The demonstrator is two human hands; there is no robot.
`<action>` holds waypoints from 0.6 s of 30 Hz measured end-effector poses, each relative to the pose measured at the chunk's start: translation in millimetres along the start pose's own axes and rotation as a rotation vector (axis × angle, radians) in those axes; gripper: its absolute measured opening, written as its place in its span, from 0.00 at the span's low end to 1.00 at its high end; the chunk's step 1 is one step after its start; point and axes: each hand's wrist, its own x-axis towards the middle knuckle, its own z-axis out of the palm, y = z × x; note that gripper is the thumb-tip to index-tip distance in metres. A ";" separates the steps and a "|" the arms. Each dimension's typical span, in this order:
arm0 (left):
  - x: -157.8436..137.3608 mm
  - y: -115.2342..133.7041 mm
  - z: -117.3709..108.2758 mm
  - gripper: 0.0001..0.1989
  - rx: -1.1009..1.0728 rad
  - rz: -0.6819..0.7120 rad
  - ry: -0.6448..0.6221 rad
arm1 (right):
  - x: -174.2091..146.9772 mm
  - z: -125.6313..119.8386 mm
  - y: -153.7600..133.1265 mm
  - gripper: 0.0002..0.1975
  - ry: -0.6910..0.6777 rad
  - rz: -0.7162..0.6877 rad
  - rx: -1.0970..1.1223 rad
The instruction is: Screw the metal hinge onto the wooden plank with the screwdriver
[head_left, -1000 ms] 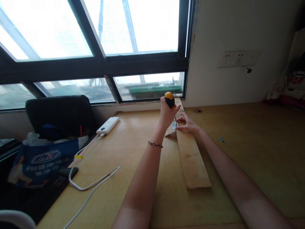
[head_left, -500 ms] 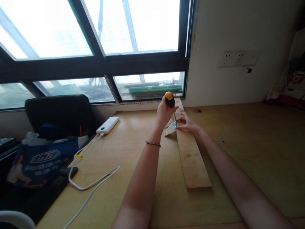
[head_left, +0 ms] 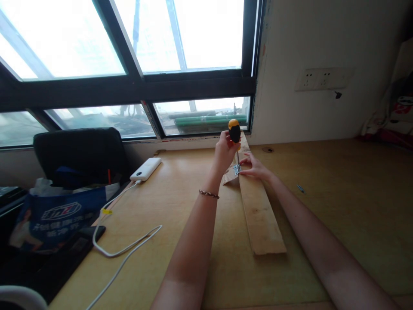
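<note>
My left hand is wrapped round the yellow-and-black handle of a screwdriver, held nearly upright. Its shaft runs down to a small silver metal hinge on a long wooden plank. My right hand rests on the plank, thumb and fingertips closed in against the hinge and the screwdriver's tip. A shorter wooden piece sticks out to the left under the hinge. Whether a screw sits under the tip is too small to make out.
A white power bank with a white cable lies on the table to the left. A small blue metallic piece lies on the right. Beyond the left edge stand a black chair and a blue bag.
My left hand and the screwdriver handle have shifted slightly right and up, and the shaft stands straighter. My right hand and the plank have stayed in place.
</note>
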 end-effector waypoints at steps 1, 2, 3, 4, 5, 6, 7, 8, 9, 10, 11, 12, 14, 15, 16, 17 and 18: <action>-0.5 -1.3 1.9 0.15 0.019 0.016 -0.014 | 0.2 -0.1 0.1 0.44 -0.001 0.002 0.000; -1.3 -2.9 3.9 0.15 0.040 0.032 -0.023 | 0.4 -0.3 0.3 0.44 -0.003 0.003 -0.001; -2.3 -4.6 6.0 0.14 0.058 0.047 -0.024 | 0.6 -0.5 0.5 0.44 -0.005 0.003 -0.001; -3.4 -6.4 8.1 0.13 0.069 0.061 -0.019 | 0.8 -0.6 0.8 0.44 -0.006 0.002 0.000; -4.3 -8.3 10.2 0.13 0.071 0.071 -0.007 | 1.0 -0.7 1.2 0.44 -0.006 0.000 0.001; -4.7 -10.2 12.2 0.13 0.066 0.076 0.007 | 1.2 -0.7 1.6 0.44 -0.006 0.000 0.003; -4.4 -12.2 14.2 0.15 0.058 0.076 0.023 | 1.4 -0.7 2.1 0.44 -0.005 0.001 0.006; -3.2 -14.2 16.1 0.17 0.045 0.069 0.042 | 1.5 -0.5 2.7 0.44 -0.004 0.003 0.011; -0.9 -16.3 18.0 0.18 0.029 0.059 0.061 | 1.6 -0.2 3.3 0.44 -0.002 0.005 0.017; 2.3 -18.3 20.1 0.19 0.014 0.047 0.080 | 1.7 0.2 4.0 0.44 0.000 0.005 0.025; 6.3 -20.3 22.3 0.19 0.003 0.035 0.097 | 1.9 0.7 4.7 0.44 0.005 0.005 0.032; 10.5 -22.1 24.9 0.18 -0.001 0.025 0.109 | 2.1 1.1 5.4 0.44 0.010 0.006 0.039; 18.4 -24.9 30.9 0.14 0.016 0.020 0.101 | 2.6 1.8 6.5 0.44 0.016 0.008 0.050; 21.4 -25.9 34.2 0.13 0.029 0.026 0.083 | 2.9 2.1 6.9 0.44 0.016 0.009 0.055; 23.5 -26.5 37.4 0.12 0.039 0.038 0.067 | 3.1 2.2 7.1 0.43 0.013 0.008 0.061; 24.6 -26.7 40.4 0.11 0.043 0.051 0.056 | 3.3 2.3 7.0 0.43 0.008 0.003 0.066; 25.1 -26.6 43.1 0.11 0.043 0.061 0.053 | 3.4 2.3 6.6 0.43 0.004 -0.004 0.070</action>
